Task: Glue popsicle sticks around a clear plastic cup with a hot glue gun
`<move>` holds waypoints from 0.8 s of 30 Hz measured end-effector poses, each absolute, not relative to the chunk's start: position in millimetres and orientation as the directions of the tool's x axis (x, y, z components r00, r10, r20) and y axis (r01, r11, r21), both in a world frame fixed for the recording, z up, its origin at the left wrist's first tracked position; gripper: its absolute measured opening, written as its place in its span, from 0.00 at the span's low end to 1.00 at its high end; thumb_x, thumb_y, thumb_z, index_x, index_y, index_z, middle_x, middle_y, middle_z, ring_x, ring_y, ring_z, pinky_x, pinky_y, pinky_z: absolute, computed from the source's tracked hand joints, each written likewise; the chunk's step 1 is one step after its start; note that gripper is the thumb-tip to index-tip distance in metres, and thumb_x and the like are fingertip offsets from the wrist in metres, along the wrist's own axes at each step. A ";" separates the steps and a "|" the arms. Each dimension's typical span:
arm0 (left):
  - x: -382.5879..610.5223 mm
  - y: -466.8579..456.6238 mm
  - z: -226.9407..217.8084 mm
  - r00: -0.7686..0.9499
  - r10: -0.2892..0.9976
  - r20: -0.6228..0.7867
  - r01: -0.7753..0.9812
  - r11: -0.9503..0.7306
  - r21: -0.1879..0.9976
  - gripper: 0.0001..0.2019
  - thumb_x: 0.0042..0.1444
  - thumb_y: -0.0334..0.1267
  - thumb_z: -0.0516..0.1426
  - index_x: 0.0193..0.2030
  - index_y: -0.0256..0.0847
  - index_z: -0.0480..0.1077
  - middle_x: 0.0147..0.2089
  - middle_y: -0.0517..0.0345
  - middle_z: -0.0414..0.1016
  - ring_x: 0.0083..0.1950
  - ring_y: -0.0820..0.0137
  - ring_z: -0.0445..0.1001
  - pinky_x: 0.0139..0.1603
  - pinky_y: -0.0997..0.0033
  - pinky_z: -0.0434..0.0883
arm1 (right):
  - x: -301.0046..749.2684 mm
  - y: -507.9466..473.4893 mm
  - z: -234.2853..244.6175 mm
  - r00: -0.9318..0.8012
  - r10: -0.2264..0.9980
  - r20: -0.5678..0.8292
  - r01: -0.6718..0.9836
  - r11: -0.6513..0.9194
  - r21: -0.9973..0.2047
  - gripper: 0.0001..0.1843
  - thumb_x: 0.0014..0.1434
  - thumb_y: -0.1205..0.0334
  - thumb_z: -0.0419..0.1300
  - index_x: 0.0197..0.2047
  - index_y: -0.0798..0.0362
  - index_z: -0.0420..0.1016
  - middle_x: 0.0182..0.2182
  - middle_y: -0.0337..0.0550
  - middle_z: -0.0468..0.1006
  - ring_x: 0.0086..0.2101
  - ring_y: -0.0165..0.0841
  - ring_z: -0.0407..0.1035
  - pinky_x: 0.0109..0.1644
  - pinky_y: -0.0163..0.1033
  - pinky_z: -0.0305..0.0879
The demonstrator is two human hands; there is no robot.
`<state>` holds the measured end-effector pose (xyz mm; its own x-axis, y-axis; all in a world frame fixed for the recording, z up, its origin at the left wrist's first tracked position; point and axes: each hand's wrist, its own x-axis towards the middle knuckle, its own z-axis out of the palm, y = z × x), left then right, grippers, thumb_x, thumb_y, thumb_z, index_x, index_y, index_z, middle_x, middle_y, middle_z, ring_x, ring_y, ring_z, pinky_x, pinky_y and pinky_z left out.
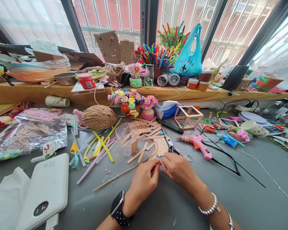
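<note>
Toward six o'clock on the grey table (86,209), left hand (145,178) and right hand (179,169) meet, fingertips pinched narrow; what they hold, I cannot tell. Wooden sticks (161,145) lie at twelve o'clock beyond. Apparent step: fine fingertip work; the next move likely needs steadiness.

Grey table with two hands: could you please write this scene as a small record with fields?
surface: grey table
hands: left hand and right hand, fingertips pinched and close together
held: too small to tell
beyond hands: wooden sticks, scissors
left side: twine ball, white power bank
right side: pink glue gun
back ledge: blue plastic bag, upright glass bottle
</note>
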<state>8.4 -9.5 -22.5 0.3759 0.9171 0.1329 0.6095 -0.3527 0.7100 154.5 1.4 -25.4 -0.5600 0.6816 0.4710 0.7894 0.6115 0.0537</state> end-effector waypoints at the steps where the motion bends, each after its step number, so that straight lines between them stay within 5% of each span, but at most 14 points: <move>1: 9.1 -9.6 -22.9 0.380 0.916 0.132 0.601 -0.353 0.717 0.13 0.56 0.30 0.45 0.27 0.38 0.67 0.26 0.56 0.73 0.27 0.71 0.68 0.29 0.75 0.60 | 154.6 1.3 -26.2 -0.557 0.681 0.475 0.790 0.611 0.051 0.15 0.57 0.71 0.46 0.22 0.54 0.66 0.19 0.41 0.67 0.21 0.28 0.58 0.25 0.36 0.45; 12: 12.0 -9.8 -22.5 0.351 0.930 0.108 0.408 -0.256 0.876 0.15 0.57 0.35 0.46 0.29 0.38 0.71 0.27 0.57 0.74 0.30 0.70 0.68 0.31 0.75 0.64 | 148.0 -1.8 -28.6 -0.446 0.695 0.564 0.833 0.553 -0.024 0.15 0.54 0.71 0.47 0.19 0.54 0.65 0.17 0.40 0.66 0.19 0.27 0.56 0.25 0.35 0.45; 17: 7.3 -5.6 -16.7 0.095 0.989 0.115 0.251 -0.136 0.958 0.15 0.55 0.41 0.49 0.38 0.36 0.73 0.24 0.57 0.72 0.32 0.67 0.69 0.31 0.72 0.67 | 130.9 -19.6 -16.3 -0.446 0.629 0.637 0.764 0.638 -0.095 0.15 0.51 0.72 0.46 0.16 0.52 0.61 0.14 0.37 0.62 0.18 0.27 0.54 0.24 0.34 0.45; 24: 7.7 -13.5 -17.9 0.167 0.984 0.056 0.120 -0.077 0.990 0.19 0.55 0.46 0.50 0.47 0.35 0.69 0.19 0.65 0.59 0.20 0.77 0.56 0.21 0.76 0.58 | 149.5 -17.9 -8.0 -0.091 0.808 0.583 0.731 0.452 -0.512 0.13 0.60 0.66 0.45 0.26 0.53 0.64 0.21 0.38 0.65 0.24 0.28 0.60 0.30 0.34 0.55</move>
